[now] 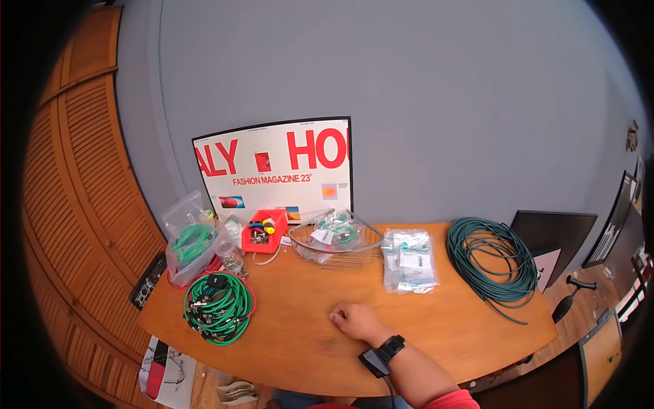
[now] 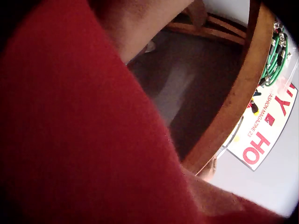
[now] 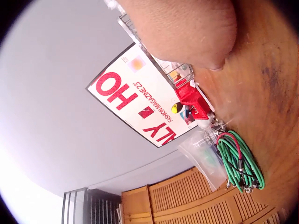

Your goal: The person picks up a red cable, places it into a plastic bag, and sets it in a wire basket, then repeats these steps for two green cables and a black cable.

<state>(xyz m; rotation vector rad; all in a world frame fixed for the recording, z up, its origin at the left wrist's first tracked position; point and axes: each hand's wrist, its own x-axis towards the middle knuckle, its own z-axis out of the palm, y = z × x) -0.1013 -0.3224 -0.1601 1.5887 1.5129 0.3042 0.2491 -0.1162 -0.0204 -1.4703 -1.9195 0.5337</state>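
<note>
My right hand [image 1: 357,320] rests on the wooden table [image 1: 300,354] near its front edge, fingers loosely curled and holding nothing. In the right wrist view only the back of that hand shows, large at the top. The left hand is outside the head view. At the top of the left wrist view a strip of bare skin [image 2: 140,28] shows beside a red sleeve or shirt [image 2: 84,130], its fingers hidden. Nearest the right hand are a wire basket [image 1: 351,258] with bagged green-cable parts and a stack of clear packets [image 1: 412,266].
A bundle of green cables [image 1: 243,310] lies front left, beside a bag of green cable [image 1: 180,269]. Behind stand a red bin [image 1: 260,249] with metal parts and a jar [image 1: 230,258]. A poster-like screen [image 1: 272,160] backs the table. A dark green cable coil [image 1: 470,269] lies right.
</note>
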